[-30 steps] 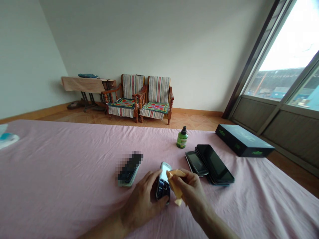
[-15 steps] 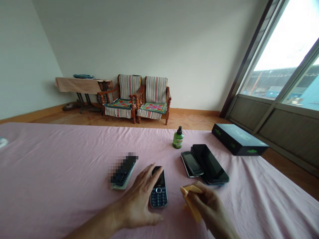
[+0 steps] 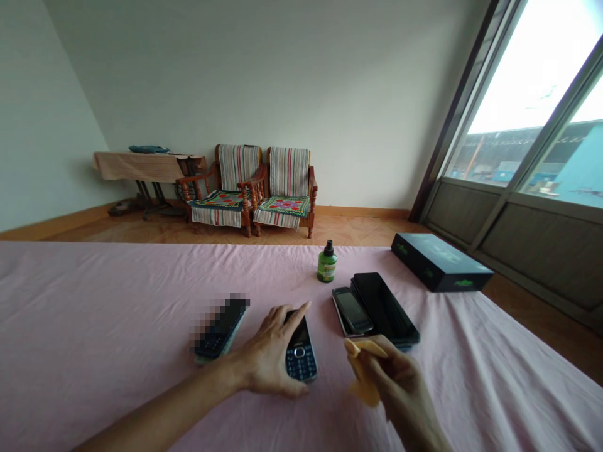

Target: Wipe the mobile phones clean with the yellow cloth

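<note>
A dark keypad phone [image 3: 300,356] lies face up on the pink cloth [image 3: 108,314]. My left hand [image 3: 271,355] rests over its left side, fingers stretched along it and thumb curled under its near end. My right hand [image 3: 400,389] is closed on a folded yellow cloth [image 3: 360,370], held just right of the phone and apart from it. Another keypad phone [image 3: 217,329], partly blurred out, lies to the left of my left hand.
A small green bottle [image 3: 326,262] stands beyond the phone. Right of it lie a small dark phone [image 3: 351,309] and a stack of black smartphones [image 3: 384,306]. A black box [image 3: 438,260] sits at the far right edge. Chairs stand by the back wall.
The keypad phone went from held upright in my left hand to lying flat on the cloth. My right hand drew the yellow cloth away to the right.
</note>
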### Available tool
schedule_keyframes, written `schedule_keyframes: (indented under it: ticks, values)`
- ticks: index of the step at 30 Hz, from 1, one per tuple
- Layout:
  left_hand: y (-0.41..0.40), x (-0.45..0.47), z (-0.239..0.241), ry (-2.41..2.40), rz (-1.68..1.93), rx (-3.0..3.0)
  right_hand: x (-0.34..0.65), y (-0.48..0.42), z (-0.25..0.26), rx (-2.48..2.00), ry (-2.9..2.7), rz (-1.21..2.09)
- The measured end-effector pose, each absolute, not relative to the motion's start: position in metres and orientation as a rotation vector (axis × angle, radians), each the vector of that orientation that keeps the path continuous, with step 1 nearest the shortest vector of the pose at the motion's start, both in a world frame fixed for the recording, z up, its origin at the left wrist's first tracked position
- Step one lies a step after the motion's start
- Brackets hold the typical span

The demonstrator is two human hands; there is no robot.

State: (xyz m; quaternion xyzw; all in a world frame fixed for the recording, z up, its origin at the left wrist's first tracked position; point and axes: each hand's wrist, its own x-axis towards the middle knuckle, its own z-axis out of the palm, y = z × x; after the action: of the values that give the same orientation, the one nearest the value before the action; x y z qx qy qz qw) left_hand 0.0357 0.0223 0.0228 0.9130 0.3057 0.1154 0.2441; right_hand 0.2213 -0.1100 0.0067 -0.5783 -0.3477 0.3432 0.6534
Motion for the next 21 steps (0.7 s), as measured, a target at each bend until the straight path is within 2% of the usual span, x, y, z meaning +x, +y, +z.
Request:
schedule_keyframes:
  ticks: [4, 12, 18, 21]
  values:
    - [0.031, 0.076, 0.034, 0.798, 0.528, 2.453, 0.236, -0.116, 0.021, -1.432, -0.783, 0.579]
    - [0.048, 0.156, 0.039, 0.744, 0.534, 2.420, 0.259, -0.116, 0.021, -1.509, -0.750, 0.512]
    - [0.054, 0.167, 0.031, 0.711, 0.477, 2.405, 0.253, -0.116, 0.024, -1.524, -0.755, 0.470]
    - [0.049, 0.161, 0.026, 0.694, 0.607, 2.297, 0.252, -0.116, 0.026, -1.511, -0.759, 0.455]
